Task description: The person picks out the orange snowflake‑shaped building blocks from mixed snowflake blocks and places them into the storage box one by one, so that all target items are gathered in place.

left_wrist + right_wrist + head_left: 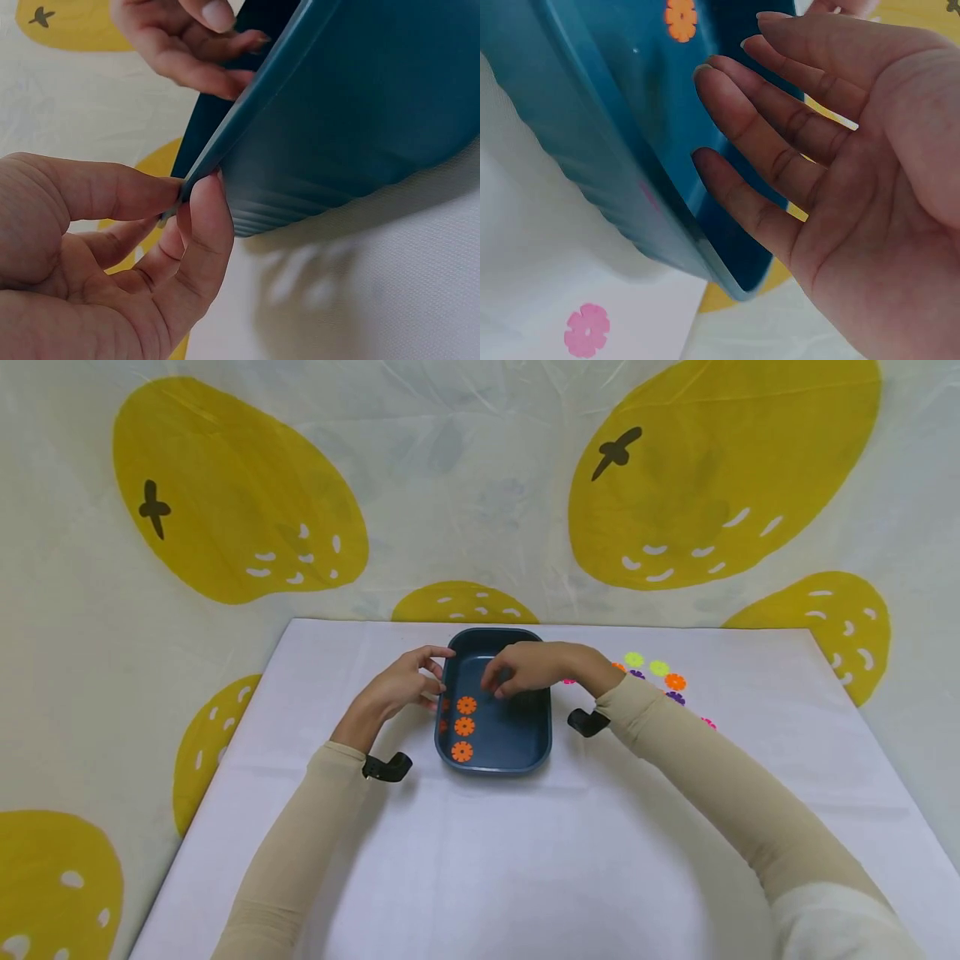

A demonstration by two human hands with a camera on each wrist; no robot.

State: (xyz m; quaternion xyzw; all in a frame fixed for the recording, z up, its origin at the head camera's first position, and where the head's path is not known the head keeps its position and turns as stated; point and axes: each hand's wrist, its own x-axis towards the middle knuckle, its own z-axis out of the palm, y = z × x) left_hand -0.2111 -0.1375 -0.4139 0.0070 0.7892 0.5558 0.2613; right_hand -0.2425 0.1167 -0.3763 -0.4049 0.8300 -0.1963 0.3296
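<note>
Hands at work: your right hand (pixel 534 664) hangs over a dark blue, round-cornered rectangular tray (pixel 506 739), its fingers loosely spread with nothing seen in their grasp, while your left hand (pixel 397 685) pinches the left rim toward the far end between thumb and fingers. Inside, three bright orange, flower-shaped discs (pixel 465 727) lie in a line along the left wall, near the end closest to you.

You appear to be midway through setting discs into the tray, with one hand steadying it and the other free; the next move, by that reading, calls for a firm left pinch and a right hand lifted clear of the right wall. The tray sits toward the far side of the white-covered table (pixel 450 860), hollow side up, its long axis running away from you, with the line of discs roughly parallel. The round discs show no long axis.

Beyond your right wrist lie loose yellow-green (pixel 633 658), purple (pixel 676 697), orange and pink flower-shaped pieces, some hidden by your arm. Behind hangs a pale cloth (pixel 465 485) printed with yellow fruit.
</note>
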